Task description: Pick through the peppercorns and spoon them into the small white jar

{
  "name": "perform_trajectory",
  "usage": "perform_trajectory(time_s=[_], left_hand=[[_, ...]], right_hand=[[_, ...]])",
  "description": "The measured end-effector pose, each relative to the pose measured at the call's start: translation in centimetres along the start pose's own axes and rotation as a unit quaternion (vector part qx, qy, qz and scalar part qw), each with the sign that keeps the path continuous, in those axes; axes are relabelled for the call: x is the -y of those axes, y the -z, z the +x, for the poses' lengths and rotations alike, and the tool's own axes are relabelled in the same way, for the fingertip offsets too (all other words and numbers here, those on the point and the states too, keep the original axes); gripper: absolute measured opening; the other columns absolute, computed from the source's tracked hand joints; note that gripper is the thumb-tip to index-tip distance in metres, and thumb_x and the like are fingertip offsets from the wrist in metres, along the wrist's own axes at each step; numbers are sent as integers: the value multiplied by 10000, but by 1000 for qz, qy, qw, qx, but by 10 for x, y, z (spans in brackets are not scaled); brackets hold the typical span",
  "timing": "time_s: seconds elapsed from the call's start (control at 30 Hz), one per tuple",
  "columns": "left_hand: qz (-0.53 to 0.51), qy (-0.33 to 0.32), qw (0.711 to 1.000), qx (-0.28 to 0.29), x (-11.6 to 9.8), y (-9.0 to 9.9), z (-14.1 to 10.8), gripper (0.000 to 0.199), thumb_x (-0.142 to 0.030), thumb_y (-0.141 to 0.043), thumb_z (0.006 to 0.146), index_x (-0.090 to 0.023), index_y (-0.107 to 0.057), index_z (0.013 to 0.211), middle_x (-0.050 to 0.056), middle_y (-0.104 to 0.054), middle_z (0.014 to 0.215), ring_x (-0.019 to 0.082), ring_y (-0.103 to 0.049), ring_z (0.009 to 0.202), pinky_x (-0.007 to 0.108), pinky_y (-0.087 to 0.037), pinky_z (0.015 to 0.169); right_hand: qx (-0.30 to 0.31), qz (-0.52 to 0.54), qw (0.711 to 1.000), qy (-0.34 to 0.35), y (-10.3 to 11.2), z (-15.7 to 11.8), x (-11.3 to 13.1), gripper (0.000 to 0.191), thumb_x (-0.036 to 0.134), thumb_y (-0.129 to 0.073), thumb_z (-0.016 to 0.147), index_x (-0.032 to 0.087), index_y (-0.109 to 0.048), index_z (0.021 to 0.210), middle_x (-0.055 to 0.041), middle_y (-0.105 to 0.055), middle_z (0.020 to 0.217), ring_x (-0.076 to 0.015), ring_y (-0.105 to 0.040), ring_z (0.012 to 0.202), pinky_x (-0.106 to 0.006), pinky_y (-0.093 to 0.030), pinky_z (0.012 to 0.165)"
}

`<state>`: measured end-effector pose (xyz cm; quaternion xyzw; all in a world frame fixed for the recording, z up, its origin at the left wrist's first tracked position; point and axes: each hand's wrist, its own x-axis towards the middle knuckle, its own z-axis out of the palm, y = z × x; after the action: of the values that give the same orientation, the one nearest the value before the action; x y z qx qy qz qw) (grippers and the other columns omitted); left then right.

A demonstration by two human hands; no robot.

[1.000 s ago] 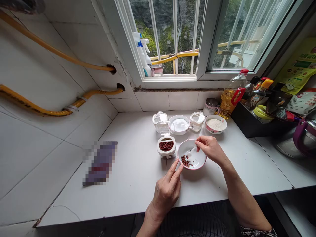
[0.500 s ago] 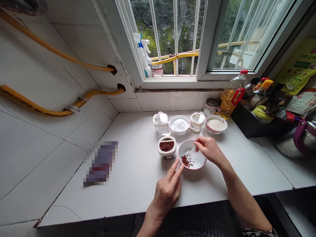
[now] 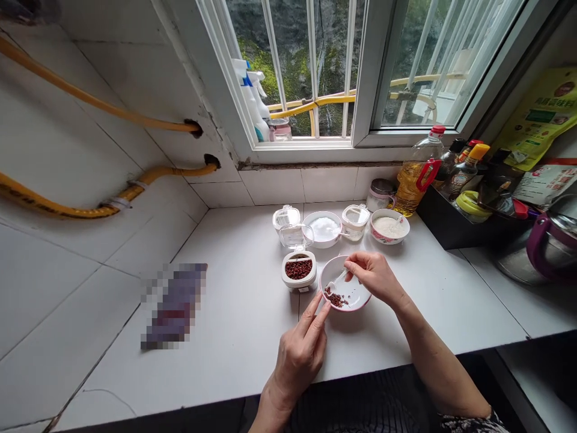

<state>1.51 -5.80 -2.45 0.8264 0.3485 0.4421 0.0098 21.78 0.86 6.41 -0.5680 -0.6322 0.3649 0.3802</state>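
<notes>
"Head view: what's in hand?"
"Stirring or gathering, I'd judge: the right hand (image 3: 374, 278) pinches a small spoon (image 3: 332, 286) at the dark red grains (image 3: 337, 298) in the bowl (image 3: 359, 294), beside the open jar (image 3: 299, 285)."
"Left hand (image 3: 298, 355)?"
"Fingertips touching the rim, grasping nothing."
"Next move calls for?"
"Probably a steady bowl."

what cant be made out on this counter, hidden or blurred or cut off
All in the head view:
- Spoon: handle end hidden by the right hand.
- Purple-and-grey item at left: pixelated, so its identity is lost.
- Purple-handled pot: cut off by the right edge.
- Yellow-green packet: smaller print too small to read.
</notes>
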Motion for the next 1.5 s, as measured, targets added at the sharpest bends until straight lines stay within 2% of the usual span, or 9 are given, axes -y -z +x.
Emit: perform_trajectory(time_s=[0.37,0.9,1.0,1.1,1.23,1.37,1.43,1.5], left_hand=[[-5,-2,1000,-5,2,-2,-2,609,29,-488,921,-174,-439,1493,184,-512,1473,265,-644,1224,276,-625,869],[5,-3,1000,-7,0,-2,1,610,37,-463,913,-146,-430,1494,205,-528,1453,256,-627,1249,248,-607,869],[7,-1,1000,-4,-1,-2,1,616,25,-435,921,-149,-402,1511,200,-534,1447,258,-608,1271,253,-607,871],[6,1,1000,-4,-1,-2,1,621,23,-427,918,-144,-388,1515,207,-538,1440,257,-607,1272,255,-611,863],[3,2,1000,-3,0,-3,0,627,26,-427,912,-137,-382,1516,219,-520,1453,258,-595,1287,266,-609,881],[1,3,1000,2,0,-3,-1,625,33,-426,907,-134,-393,1509,219,-517,1457,254,-576,1310,263,-607,884],[3,3,1000,1,0,-3,-1,618,38,-431,904,-131,-411,1498,217,-523,1453,253,-572,1314,265,-604,897],[3,3,1000,1,0,-2,-1,605,40,-436,905,-128,-426,1486,218,-527,1449,250,-574,1313,265,-602,903]], right_hand=[[-44,143,988,-46,6,5,0,193,357,-628,740,173,-652,686,-21,-694,526,-98,-472,420,-231,-398,431],[-78,220,971,-55,7,19,-4,271,422,-735,659,162,-658,658,-41,-702,531,-90,-474,407,-237,-401,425],[-104,224,969,-18,-1,21,6,299,450,-739,697,161,-666,713,-50,-713,571,-107,-516,447,-248,-433,457],[-128,188,973,41,-15,18,16,299,469,-685,801,170,-665,800,-53,-726,638,-139,-585,515,-273,-484,519],[-134,42,976,168,-34,10,20,207,367,-556,939,204,-673,887,-62,-748,764,-180,-660,663,-318,-523,660],[-108,-127,932,322,-38,5,16,215,263,-492,960,214,-692,897,-67,-734,734,-195,-639,653,-366,-497,729],[-120,-143,925,331,-32,3,15,218,262,-488,963,216,-692,901,-66,-732,725,-199,-637,652,-371,-497,732],[-149,-111,938,293,-23,2,15,197,282,-505,965,218,-684,915,-68,-745,765,-207,-660,702,-367,-508,748]])
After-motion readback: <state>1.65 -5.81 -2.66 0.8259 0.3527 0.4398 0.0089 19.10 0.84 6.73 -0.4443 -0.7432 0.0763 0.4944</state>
